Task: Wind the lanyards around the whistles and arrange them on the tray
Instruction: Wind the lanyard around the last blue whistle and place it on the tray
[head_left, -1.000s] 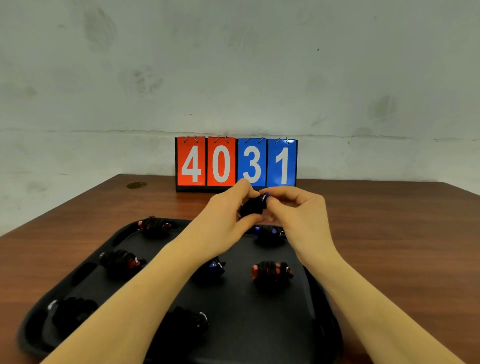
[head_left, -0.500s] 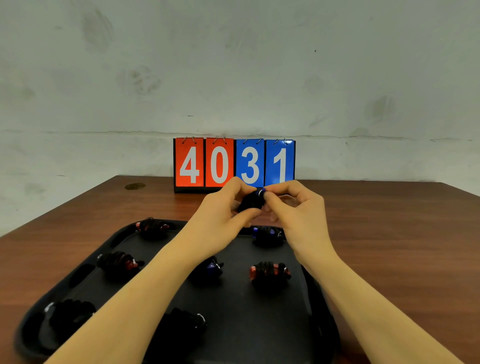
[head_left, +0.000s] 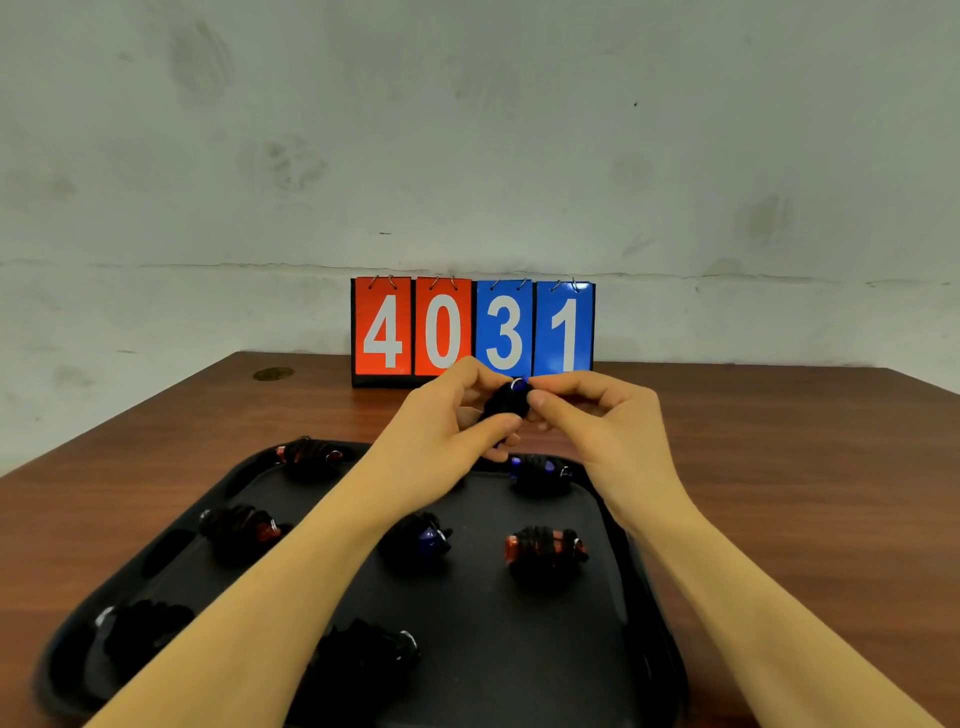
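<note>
Above the far edge of the black tray (head_left: 613, 691), my left hand (head_left: 441, 421) and my right hand (head_left: 597, 421) together hold a blue whistle (head_left: 506, 401) wrapped in black lanyard. Its metal ring shows at the top between my fingertips. Both hands pinch it from opposite sides. Several wound whistles lie on the tray: a red one (head_left: 311, 456) at the far left, a blue one (head_left: 540, 470) at the far right, a red one (head_left: 241, 527) mid left, a blue one (head_left: 423, 538) in the centre, a red one (head_left: 545, 551) mid right.
Two more wound bundles (head_left: 140, 631) (head_left: 369, 652) lie near the tray's front. A flip scoreboard (head_left: 472, 332) reading 4031 stands at the back of the brown wooden table (head_left: 779, 467), against a pale wall.
Both hands have risen slightly with the whistle between them. The fingers have shifted a little around the bundle. The whistles on the tray have not moved.
</note>
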